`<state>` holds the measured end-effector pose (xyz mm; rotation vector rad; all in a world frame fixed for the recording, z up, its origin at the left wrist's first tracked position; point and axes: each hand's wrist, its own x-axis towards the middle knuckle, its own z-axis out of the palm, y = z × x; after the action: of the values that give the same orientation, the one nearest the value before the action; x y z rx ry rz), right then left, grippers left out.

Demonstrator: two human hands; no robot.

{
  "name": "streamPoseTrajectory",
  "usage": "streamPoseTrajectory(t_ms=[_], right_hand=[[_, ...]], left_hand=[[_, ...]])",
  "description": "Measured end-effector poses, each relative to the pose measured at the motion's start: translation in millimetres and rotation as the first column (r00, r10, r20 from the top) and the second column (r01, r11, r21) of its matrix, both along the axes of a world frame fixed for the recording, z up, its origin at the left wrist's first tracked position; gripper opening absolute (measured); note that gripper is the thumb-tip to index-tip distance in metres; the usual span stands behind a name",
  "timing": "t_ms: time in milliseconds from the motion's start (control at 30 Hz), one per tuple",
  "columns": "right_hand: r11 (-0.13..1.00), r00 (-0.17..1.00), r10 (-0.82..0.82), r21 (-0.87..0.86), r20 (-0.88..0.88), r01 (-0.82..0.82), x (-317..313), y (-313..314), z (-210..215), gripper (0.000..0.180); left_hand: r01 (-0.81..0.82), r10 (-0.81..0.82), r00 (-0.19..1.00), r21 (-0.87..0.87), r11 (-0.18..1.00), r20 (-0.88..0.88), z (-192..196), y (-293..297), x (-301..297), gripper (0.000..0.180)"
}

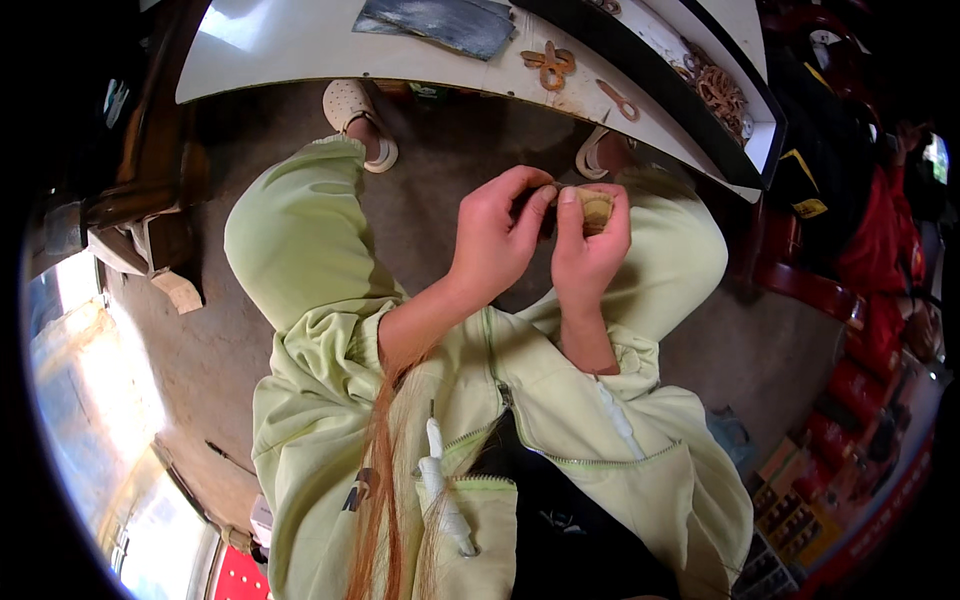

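Both hands meet fingertip to fingertip above the gap between my knees, just short of the table. In my right hand (588, 245) is a small tan piece (597, 208) with a rounded darker pattern, gripped between the thumb and the curled fingers. My left hand (497, 228) is closed in a pinch, its thumb and forefinger touching the right thumb tip. What lies between those left fingertips is too small and too hidden to make out.
A white table (300, 50) curves across the front. On it lie a dark grey sheet (437, 24), orange-brown loop-handled tools (549, 66), another ring-handled tool (620, 100) and a black-edged tray (690, 115) with brown curled strips (722, 95). Dark red furniture (800, 285) stands right.
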<state>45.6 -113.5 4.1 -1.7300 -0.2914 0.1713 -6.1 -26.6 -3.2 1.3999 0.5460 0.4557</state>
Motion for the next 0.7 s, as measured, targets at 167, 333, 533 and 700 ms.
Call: streamPoseTrajectory(t_ms=[167,333,533,700], right_hand=[[0.997,0.997,-0.027,-0.074,0.073,0.033,7,1,-2,0.019],[0.914,0.953,0.057,0.399,-0.298,0.070,16,-4,-6,0.010],[0.878,0.908,0.126,0.471,-0.399,0.085,17,-7,-8,0.008],[0.938,0.951,0.111,0.346,-0.289,-0.005,15,-5,-4,0.012]], left_hand=[[0.057,-0.057,0.998,-0.017,0.998,0.010,2,0,1,0.009],[0.164,-0.153,0.986,-0.239,0.957,0.065,8,6,2,0.013],[0.153,-0.131,0.988,-0.352,0.923,0.085,9,11,3,0.014],[0.032,-0.026,0.999,-0.285,0.958,0.026,13,7,5,0.012]])
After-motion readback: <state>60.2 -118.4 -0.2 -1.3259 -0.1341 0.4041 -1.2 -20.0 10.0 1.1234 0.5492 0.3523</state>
